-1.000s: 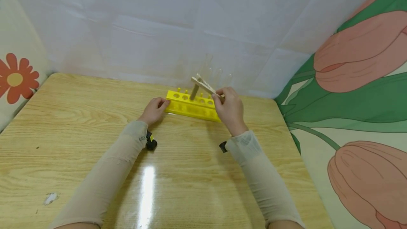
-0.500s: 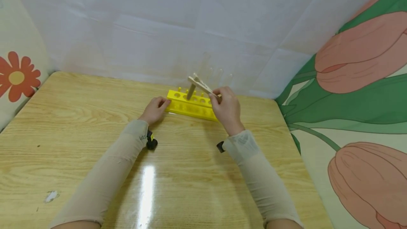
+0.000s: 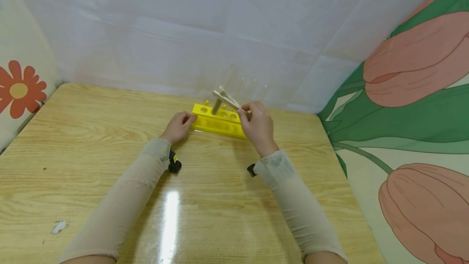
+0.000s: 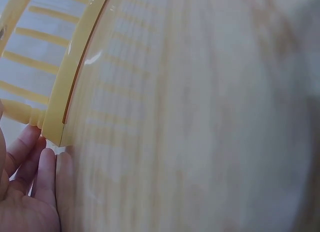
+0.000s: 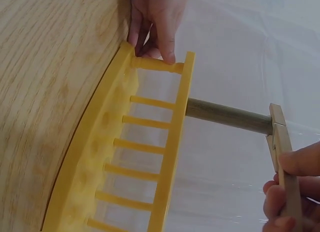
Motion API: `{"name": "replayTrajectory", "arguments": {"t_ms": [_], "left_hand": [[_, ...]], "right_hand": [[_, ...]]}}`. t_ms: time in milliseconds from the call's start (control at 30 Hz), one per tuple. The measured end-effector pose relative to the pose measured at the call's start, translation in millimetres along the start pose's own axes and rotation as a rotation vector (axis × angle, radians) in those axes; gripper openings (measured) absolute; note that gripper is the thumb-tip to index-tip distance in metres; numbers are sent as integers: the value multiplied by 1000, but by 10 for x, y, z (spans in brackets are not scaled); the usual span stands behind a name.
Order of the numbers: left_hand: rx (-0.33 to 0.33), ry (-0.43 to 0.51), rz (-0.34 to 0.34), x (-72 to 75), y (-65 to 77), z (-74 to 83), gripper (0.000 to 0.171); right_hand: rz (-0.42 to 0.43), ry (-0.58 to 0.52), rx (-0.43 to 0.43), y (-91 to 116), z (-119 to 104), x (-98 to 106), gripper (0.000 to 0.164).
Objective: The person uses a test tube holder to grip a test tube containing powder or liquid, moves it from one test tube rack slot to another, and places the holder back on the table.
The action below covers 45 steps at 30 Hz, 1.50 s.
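Left hand [image 3: 178, 127] in a low grip, right hand [image 3: 258, 127] in a pinch

from the head view i see a glossy worktop [image 3: 205, 199] with yellowish wood grain, its far edge running from the upper left to the right of the frame, with rounded corners. near that far edge, around the frame's centre, a yellow rack [image 3: 221, 128] stands upright with its base flat on the surface. at lower left i make out a white patch [image 3: 60, 227], scrap or worn spot, i can't tell, and above it a small dark speck [image 3: 44, 168]. a bright streak of reflected light [image 3: 169, 227] crosses the lower part, left of centre.
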State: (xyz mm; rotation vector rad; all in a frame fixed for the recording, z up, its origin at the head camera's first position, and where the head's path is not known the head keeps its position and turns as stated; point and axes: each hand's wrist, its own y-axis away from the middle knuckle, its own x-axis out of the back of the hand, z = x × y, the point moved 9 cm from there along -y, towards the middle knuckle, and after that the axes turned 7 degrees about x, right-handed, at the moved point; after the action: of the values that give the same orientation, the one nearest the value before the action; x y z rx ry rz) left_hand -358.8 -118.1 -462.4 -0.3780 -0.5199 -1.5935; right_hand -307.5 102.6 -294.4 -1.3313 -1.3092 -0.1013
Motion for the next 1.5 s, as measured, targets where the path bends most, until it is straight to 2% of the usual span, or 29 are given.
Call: {"name": "replayTrajectory", "arguments": {"t_ms": [433, 767, 1033, 1500], "left_hand": [[1, 5, -1, 3, 1, -12, 54], [-10, 5, 2, 4, 16, 9, 55], [10, -2, 3, 0, -1, -17, 55], [7, -3, -5, 0, 5, -18, 53]], "right_hand": [[-27, -2, -1, 36, 10, -147, 17], [-73, -2, -66, 77, 44, -268, 16], [-114, -3, -117, 102, 71, -343, 16], [-152, 38, -130, 139, 78, -401, 18]]}}
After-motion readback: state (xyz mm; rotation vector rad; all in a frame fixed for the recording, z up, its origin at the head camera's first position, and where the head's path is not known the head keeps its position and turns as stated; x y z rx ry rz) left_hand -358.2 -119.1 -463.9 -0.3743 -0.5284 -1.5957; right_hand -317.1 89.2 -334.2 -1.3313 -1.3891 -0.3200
